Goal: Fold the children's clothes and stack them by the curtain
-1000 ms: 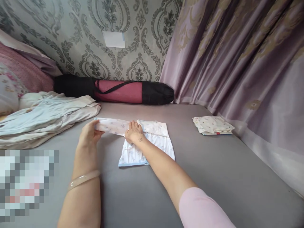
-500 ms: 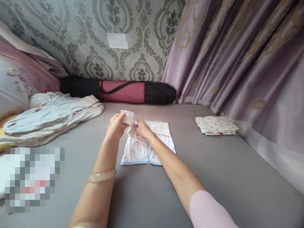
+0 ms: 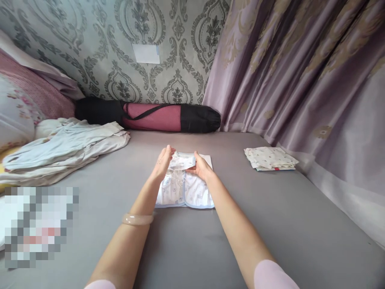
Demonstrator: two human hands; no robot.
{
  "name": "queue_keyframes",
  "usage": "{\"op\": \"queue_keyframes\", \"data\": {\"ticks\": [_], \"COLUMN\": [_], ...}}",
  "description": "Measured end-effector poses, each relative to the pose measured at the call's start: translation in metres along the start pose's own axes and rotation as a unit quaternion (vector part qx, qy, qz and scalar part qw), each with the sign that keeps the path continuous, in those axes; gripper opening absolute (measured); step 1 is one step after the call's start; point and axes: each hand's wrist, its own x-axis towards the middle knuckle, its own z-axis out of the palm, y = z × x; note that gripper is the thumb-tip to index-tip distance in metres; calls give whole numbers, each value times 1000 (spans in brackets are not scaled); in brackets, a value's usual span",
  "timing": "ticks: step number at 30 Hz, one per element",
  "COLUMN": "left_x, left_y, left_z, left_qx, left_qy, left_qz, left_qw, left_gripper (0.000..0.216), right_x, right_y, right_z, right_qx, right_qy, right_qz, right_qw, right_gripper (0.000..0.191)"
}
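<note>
A small white baby shirt (image 3: 173,192) with a pale blue print and blue edging lies on the grey sheet in front of me. One of its sleeves (image 3: 183,161) is folded inward across the chest. My right hand (image 3: 203,166) grips the cuff of that sleeve between thumb and fingers. At the shirt's left edge is my left hand (image 3: 163,163), upright on its side with the fingers stretched out, against the fold of the sleeve. Part of the shirt's left side is hidden behind this hand.
A folded stack of printed cloth (image 3: 270,158) lies to the right. Rumpled pale clothes (image 3: 69,144) are heaped on the left, near a blurred-out item (image 3: 45,224). Along the wall rests a long black and pink bag (image 3: 152,117), beside purple curtains (image 3: 255,72).
The sleeve, lifted at the left before, now lies across the shirt's front. My right hand has moved right with the cuff; my left hand has let go and straightened its fingers.
</note>
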Motion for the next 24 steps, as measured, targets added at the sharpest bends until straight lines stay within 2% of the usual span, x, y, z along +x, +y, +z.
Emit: {"op": "queue_keyframes", "data": {"ticks": [3,5,9,13,15,19,24], "left_x": [12,17,15,9,7,6,2], "left_y": [-9,-15,-22,-29,-35,-47,-44], "left_z": [-22,-31,-33,-27,-26,-25,-22], "left_qx": [99,166,294,450,498,550,597], "left_qy": [67,86,24,-45,-62,-68,-74], "left_qz": [8,4,18,56,56,43,11], "left_qw": [993,982,955,890,863,831,799], "left_gripper": [33,30,44,57,59,59,62], "right_x": [5,7,14,22,23,18,8], "right_y": [7,11,15,16,16,17,18], "right_z": [0,0,-5,-12,-16,-20,-19], "right_qx": [-48,-92,-212,-316,-352,-415,-496], "right_qy": [10,20,57,72,99,147,147], "right_qz": [-32,-62,-148,-247,-259,-256,-251], "right_qw": [998,994,964,913,894,861,818], "right_gripper": [19,11,17,34,44,59,53]}}
